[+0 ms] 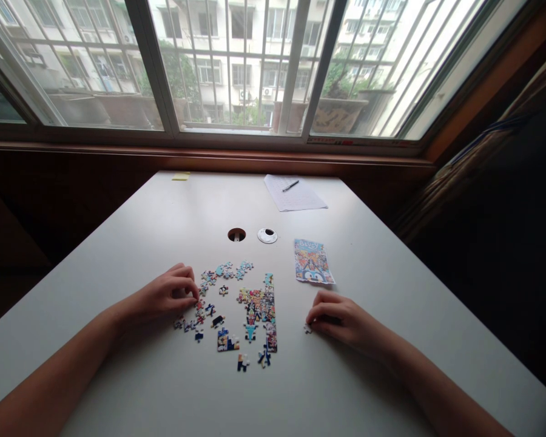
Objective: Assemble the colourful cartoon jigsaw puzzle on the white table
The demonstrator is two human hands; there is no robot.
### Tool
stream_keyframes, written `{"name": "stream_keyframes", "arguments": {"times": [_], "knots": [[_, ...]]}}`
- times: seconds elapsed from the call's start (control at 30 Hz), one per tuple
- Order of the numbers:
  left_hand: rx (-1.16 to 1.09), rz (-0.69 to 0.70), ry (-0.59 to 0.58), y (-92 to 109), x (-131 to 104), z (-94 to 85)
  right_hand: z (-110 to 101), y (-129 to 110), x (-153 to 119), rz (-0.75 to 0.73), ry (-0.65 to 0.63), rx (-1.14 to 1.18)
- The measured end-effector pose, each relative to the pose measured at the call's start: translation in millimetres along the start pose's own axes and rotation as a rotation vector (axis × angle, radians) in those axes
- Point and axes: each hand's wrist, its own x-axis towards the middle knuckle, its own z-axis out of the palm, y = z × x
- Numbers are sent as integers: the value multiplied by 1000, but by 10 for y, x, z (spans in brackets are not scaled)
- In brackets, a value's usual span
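Jigsaw pieces lie on a white table (131,243) in front of me. My left hand (175,291) is closed at the left edge of the loose jigsaw pieces (209,278), fingertips touching down among them; whether a piece is between them is hidden. On the right, my right hand (337,315) pinches a small pale jigsaw piece (307,328) at the tabletop. Between my hands stands a partly joined puzzle section (269,309), with a tall strip along its right side. A smaller joined block (226,341), dark blue and tan, lies to its lower left.
A printed picture sheet (313,261) lies beyond my right hand. Farther back are a round cable hole (236,235), its loose metal cover (267,235), papers (295,197) with a pen (290,186), and a yellow note (181,176). A barred window (236,73) rises behind.
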Motion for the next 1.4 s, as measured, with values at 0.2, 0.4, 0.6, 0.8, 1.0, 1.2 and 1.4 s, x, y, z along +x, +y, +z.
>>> {"name": "stream_keyframes", "arguments": {"times": [0.2, 0.4, 0.6, 0.8, 1.0, 1.2, 1.4], "knots": [[-5, 2, 5, -7, 3, 13, 0, -10, -3, 5, -5, 2], [-46, -20, 24, -8, -19, 1, 7, 13, -9, 8, -4, -4], [-22, -13, 11, 36, -9, -5, -4, -17, -1, 7, -2, 2], [-12, -5, 0, -10, -9, 4, -1, -32, 7, 8, 3, -9], [-22, -11, -4, -3, -8, -7, 6, -8, 2, 11, -3, -6], [-18, -7, -1, -28, -13, -1, 12, 6, -2, 17, 0, -1], [-15, -1, 2, -67, -18, 14, 10, -11, -1, 19, -1, 6]]}}
